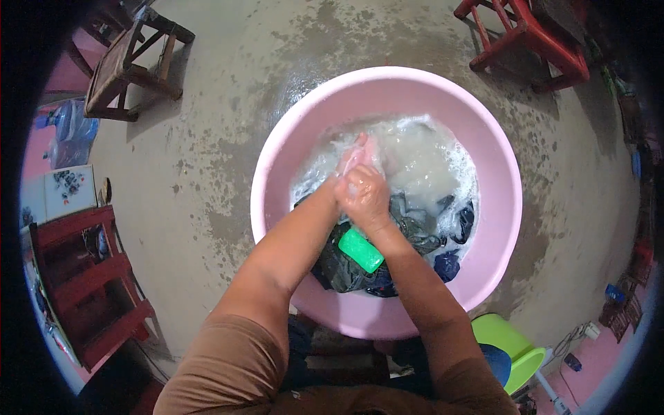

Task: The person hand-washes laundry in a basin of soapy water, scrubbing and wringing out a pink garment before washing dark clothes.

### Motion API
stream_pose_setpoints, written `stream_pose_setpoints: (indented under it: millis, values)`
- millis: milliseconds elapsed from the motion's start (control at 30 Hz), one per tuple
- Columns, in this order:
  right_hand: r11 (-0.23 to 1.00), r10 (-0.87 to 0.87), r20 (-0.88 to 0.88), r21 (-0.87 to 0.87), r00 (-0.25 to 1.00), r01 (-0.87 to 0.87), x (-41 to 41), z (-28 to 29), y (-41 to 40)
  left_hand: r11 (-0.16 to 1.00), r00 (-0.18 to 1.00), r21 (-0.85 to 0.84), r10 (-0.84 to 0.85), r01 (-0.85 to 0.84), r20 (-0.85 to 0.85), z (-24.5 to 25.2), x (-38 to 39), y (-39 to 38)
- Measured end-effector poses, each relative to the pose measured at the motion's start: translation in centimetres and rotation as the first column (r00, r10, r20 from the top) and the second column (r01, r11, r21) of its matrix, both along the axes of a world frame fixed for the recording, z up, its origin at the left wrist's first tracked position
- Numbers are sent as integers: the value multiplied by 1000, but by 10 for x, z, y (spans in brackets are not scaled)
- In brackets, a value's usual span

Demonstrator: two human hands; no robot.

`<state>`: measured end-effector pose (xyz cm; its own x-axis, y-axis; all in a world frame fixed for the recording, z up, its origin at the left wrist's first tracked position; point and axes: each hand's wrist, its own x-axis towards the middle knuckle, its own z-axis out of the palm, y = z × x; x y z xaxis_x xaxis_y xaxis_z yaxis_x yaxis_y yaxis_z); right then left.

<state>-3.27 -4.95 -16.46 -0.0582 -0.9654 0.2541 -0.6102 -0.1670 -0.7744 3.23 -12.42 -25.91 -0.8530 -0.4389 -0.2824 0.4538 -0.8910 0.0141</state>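
Note:
In front of me is a large round pink tub [386, 314] holding cloudy, sudsy water and wet dark clothes [347, 275]. Both hands are together near its middle. My right hand [367, 194] is closed in a fist on a wet pink cloth [363, 155], its knuckles up. Just beyond the wrist, my left hand [340, 188] meets the same cloth; its fingers are mostly hidden by the right hand, the cloth and suds. A bright green soap bar [361, 250] lies on the dark clothes between my forearms.
A wooden chair [129, 78] stands at far left and a red chair [511, 44] at far right. A lime green bucket [506, 347] lies tipped beside the tub at lower right. Dark wet patches mark the concrete floor [218, 140]. A dark red wooden rack [88, 280] is at left.

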Motion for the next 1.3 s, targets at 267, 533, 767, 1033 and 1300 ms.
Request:
stream_pose_setpoints:
  millis: [267,533,767,1033,1300]
  values:
    - [915,-345,-194,149,918,375,-94,-26,-42,998,789,-55,49,-20,613,42,-54,21]
    - [926,195,-376,376,906,-44,-134,-63,-22,824,287,-439,350,358,892,-6,17,-10]
    - [925,-57,313,373,948,-67,-130,-71,-37,991,825,-120,109,-51,555,8,-14,-4]
    - [999,33,44,-44,999,-31,22,51,3,995,977,-59,94,-84,189,14,-2,-8]
    - [899,-423,13,126,906,419,-54,-2,-40,997,832,-76,20,27,555,40,-52,27]
